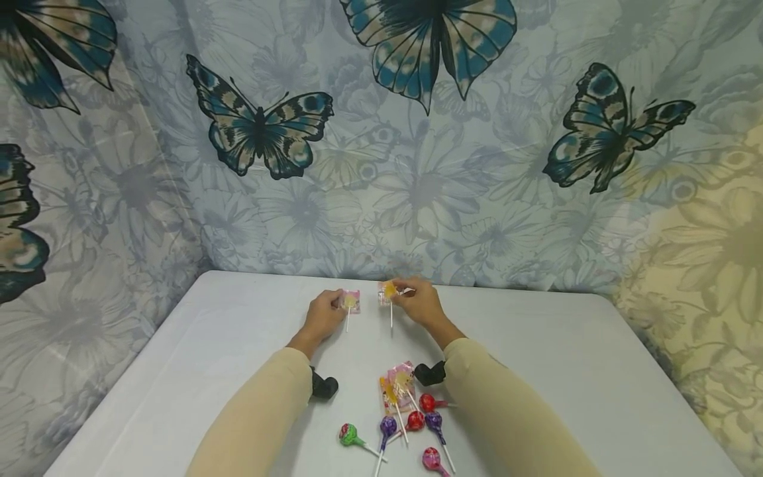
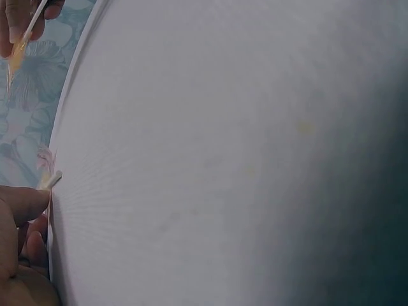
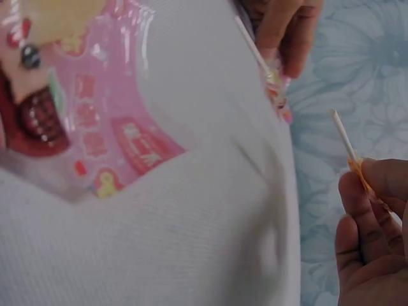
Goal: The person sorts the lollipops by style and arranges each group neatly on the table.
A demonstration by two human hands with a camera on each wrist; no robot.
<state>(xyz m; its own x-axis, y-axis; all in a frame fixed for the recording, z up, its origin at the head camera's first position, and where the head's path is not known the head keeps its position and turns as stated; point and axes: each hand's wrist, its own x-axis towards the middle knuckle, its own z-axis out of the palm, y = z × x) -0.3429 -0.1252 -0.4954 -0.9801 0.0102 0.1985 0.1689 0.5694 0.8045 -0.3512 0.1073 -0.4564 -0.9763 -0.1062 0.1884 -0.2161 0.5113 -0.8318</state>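
Near the table's far edge, my left hand (image 1: 324,314) pinches a flat lollipop in a clear pink wrapper (image 1: 353,301), its white stick pointing back toward me. To its right, my right hand (image 1: 420,305) pinches a flat lollipop with an orange-yellow wrapper (image 1: 385,292), stick also down. A short gap separates the two lollipops. In the right wrist view, the orange lollipop's stick (image 3: 343,134) rises from between thumb and finger, and the left hand (image 3: 287,32) shows beyond with the pink one. The left wrist view catches the left thumb (image 2: 25,203) against the pink lollipop's stick.
Closer to me on the white table (image 1: 524,331) lies a loose group of lollipops: two flat wrapped ones (image 1: 396,384), plus round red (image 1: 415,421), purple (image 1: 388,425), green (image 1: 348,434) and pink (image 1: 432,458) ones. A butterfly-print cloth (image 1: 417,172) hangs behind the far edge.
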